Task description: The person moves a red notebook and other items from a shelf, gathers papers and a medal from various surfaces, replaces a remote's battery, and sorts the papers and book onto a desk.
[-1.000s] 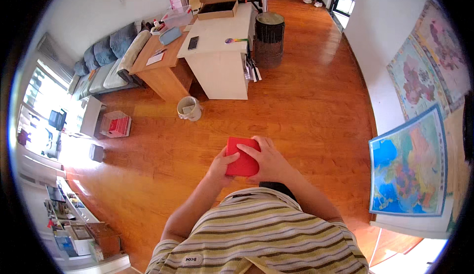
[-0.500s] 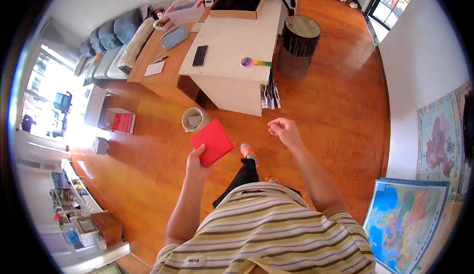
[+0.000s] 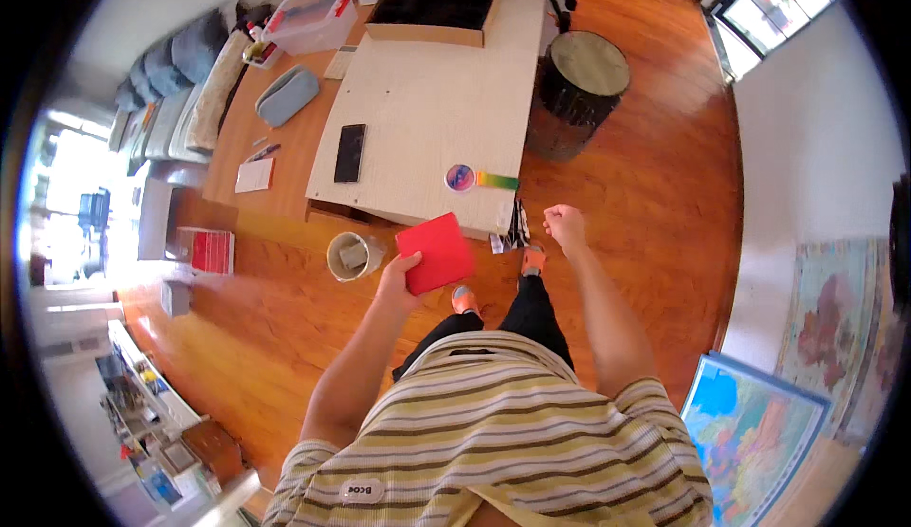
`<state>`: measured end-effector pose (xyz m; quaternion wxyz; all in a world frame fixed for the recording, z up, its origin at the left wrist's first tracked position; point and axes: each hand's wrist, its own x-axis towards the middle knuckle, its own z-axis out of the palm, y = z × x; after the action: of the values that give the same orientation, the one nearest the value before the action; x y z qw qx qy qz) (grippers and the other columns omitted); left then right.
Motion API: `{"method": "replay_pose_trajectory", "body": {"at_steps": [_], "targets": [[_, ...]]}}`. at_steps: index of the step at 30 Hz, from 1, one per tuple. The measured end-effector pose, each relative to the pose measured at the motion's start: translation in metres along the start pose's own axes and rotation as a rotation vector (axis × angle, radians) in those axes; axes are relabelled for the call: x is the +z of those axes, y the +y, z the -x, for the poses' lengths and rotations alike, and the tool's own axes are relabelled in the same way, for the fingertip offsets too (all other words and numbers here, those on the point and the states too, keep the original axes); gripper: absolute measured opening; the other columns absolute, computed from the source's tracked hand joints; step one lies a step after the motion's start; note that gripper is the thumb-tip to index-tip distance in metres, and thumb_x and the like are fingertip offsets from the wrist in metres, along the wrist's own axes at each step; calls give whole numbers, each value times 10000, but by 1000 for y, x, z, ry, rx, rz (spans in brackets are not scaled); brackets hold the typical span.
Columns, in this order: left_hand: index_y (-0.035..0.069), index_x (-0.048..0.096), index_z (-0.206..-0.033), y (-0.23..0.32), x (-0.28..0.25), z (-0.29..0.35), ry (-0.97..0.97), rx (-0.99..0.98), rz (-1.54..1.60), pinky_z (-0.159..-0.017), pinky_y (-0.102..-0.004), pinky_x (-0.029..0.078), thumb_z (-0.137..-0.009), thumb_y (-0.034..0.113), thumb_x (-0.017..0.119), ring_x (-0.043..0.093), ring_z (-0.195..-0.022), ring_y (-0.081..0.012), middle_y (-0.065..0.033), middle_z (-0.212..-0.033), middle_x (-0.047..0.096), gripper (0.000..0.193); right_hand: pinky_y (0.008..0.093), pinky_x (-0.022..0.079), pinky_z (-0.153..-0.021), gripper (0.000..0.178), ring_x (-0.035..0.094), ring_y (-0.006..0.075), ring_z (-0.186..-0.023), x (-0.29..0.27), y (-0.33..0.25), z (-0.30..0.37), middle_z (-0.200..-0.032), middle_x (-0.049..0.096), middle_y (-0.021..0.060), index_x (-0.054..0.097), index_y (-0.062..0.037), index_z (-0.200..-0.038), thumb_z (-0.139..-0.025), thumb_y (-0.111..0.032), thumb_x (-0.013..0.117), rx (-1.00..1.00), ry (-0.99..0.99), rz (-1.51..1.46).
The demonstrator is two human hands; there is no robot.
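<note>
The left hand [image 3: 397, 280] is holding a flat red square object [image 3: 436, 254] up above the wooden floor [image 3: 285, 337], just in front of the near edge of the white worktop [image 3: 427, 110]. The left thumb is pressing on its upper face near one edge, while the other fingers of that hand are staying out of sight beneath it, so their exact spread cannot be told. The right hand [image 3: 567, 230] is hanging in the air beyond the near right corner of the worktop, well apart from the red object, and its fingers are curling narrowly in toward the palm.

On the worktop, a dark smartphone [image 3: 349, 154] is lying near the left edge, and a round multicoloured disc [image 3: 460, 178] is resting near the front, with a green and yellow strip [image 3: 497, 181] extending to its right. An open cardboard box [image 3: 427, 36] with a black interior is sitting at the back. On the brown desk [image 3: 223, 162] alongside, a blue-grey pencil case [image 3: 288, 96] is lying behind a pen [image 3: 263, 152] and a small notepad [image 3: 254, 175], and a clear plastic bin [image 3: 308, 19] is standing farther back. A pale wastebasket [image 3: 376, 254] is standing on the floor, left of the red object.
</note>
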<state>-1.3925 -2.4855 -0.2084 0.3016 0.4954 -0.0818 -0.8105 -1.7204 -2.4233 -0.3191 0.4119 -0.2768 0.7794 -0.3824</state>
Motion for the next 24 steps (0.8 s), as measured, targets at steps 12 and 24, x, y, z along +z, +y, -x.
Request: {"method": "replay_pose_trajectory", "body": {"at_steps": [12,24], "targets": [[58,450,-1219,-16,23,-43,258,24,79,-866,-465,490,-864,121,538,569,-1047,-283,-114,-1170,562,371,449,496,-787,247,608,407,-877,52,53,-159,-929,618,271,673,-6,-873,-672,-129,598,-40,-357,576],[12,472,-1199,-17,46,-88,205,34,107,-947,-433,446,-871,92,519,556,-1081,-280,-138,-1168,563,341,477,425,-642,207,573,338,-735,-40,-78,-169,-674,589,167,593,-35,-654,-685,-228,660,-744,-260,661]]}}
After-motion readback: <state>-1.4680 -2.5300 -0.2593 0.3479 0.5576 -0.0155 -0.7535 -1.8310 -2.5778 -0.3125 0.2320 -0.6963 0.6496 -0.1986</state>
